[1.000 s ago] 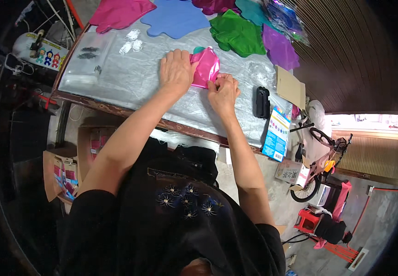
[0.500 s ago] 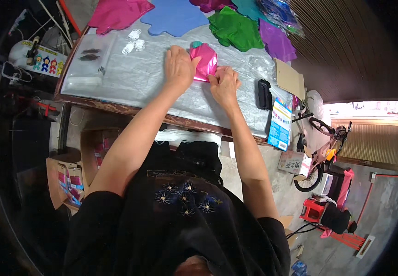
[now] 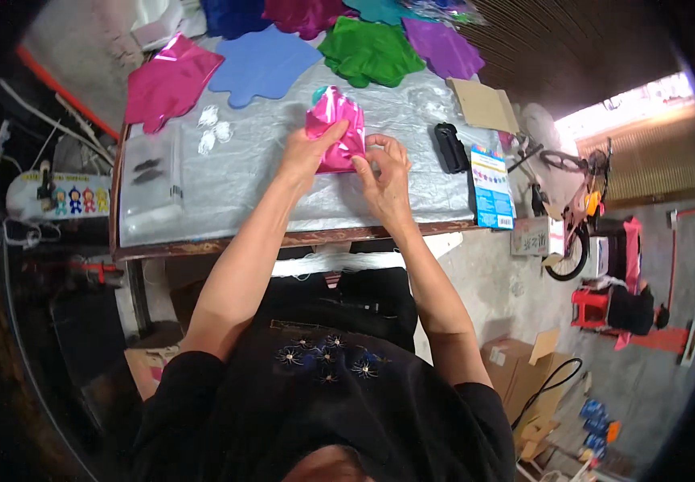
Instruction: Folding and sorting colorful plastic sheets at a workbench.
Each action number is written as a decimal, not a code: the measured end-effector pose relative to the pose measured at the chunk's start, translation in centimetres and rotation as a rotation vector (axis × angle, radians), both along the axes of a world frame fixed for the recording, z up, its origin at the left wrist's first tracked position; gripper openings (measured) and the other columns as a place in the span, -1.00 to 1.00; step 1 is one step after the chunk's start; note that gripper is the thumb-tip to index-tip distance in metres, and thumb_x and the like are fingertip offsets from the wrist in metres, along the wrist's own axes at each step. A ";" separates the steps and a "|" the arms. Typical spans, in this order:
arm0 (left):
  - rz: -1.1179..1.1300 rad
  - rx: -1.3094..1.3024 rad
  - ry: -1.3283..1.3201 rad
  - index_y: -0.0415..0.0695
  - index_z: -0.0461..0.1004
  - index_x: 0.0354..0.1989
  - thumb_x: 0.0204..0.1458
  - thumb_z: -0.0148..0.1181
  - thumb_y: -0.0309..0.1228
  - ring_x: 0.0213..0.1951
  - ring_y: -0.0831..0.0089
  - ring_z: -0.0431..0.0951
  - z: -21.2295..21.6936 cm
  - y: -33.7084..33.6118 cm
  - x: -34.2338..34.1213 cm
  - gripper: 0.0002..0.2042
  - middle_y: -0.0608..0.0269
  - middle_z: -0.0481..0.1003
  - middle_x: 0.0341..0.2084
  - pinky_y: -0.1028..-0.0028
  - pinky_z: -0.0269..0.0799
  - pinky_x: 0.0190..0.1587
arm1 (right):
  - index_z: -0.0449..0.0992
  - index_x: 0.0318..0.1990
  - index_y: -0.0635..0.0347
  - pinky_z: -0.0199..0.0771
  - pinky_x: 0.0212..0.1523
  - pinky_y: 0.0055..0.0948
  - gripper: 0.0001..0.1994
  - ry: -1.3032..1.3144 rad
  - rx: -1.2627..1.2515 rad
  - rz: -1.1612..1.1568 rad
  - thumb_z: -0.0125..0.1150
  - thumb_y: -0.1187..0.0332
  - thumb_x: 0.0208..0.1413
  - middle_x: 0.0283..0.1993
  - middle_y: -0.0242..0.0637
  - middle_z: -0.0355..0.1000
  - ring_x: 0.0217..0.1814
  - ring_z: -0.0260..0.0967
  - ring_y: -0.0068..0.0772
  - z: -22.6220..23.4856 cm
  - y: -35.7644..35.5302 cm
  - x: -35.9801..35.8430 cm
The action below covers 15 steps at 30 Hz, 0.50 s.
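A folded shiny pink foil piece (image 3: pixel 337 132), which looks like a flat foil balloon, is between my hands above the table's middle. A bit of teal (image 3: pixel 318 95) shows at its top left corner. My left hand (image 3: pixel 306 154) grips its left side, thumb lying across the front and fingers behind. At the lower right edge my right hand (image 3: pixel 388 170) has its thumb and finger closed on the foil, the other fingers curled. Whatever lies behind the foil is hidden.
Flat foil shapes lie along the far side: pink (image 3: pixel 172 79), light blue (image 3: pixel 263 66), green (image 3: pixel 367 52) and purple (image 3: pixel 442 48). White string bundles (image 3: pixel 215 128) and a clear bag (image 3: pixel 152 181) are left. A black case (image 3: pixel 450 148), cardboard (image 3: pixel 484 104) and a blue-white packet (image 3: pixel 492 189) are right.
My view has shifted. The pink foil now appears lifted and more creased, with my left thumb moved across its front; before, it lay flatter under both hands.
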<state>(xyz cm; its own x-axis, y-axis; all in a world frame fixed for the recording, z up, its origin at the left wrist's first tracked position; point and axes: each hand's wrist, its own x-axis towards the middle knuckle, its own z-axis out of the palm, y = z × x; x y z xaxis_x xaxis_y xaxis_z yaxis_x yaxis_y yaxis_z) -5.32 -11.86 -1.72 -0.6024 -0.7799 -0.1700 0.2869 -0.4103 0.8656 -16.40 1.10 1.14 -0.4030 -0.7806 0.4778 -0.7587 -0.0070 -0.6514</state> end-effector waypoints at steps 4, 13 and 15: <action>-0.092 0.203 0.200 -0.13 0.53 0.05 0.19 0.35 -0.26 -0.13 0.42 0.65 1.6 0.6 0.5 -0.67 0.26 0.62 -0.13 0.33 0.60 -0.05 | 0.62 -0.38 0.25 0.25 0.20 -0.18 -0.90 -0.273 -0.101 -0.033 0.44 0.45 0.03 0.09 -0.18 0.49 0.18 0.32 -0.13 1.0 1.1 1.2; -0.197 0.292 0.384 -0.16 0.51 0.07 0.16 0.39 -0.25 -0.03 0.36 0.64 1.9 1.2 1.1 -0.62 0.20 0.60 -0.05 0.24 0.59 0.06 | 0.65 -0.36 0.25 0.25 0.25 -0.19 -0.91 -0.359 -0.103 0.061 0.42 0.43 0.07 0.10 -0.15 0.50 0.22 0.32 -0.17 2.9 2.8 1.5; -0.186 0.273 0.363 -0.16 0.51 0.07 0.15 0.40 -0.25 -0.04 0.36 0.64 2.2 1.4 1.0 -0.62 0.20 0.61 -0.06 0.25 0.59 0.06 | 0.65 -0.36 0.25 0.25 0.24 -0.19 -0.91 -0.376 -0.097 0.088 0.42 0.43 0.07 0.10 -0.15 0.51 0.22 0.33 -0.16 2.8 2.8 1.3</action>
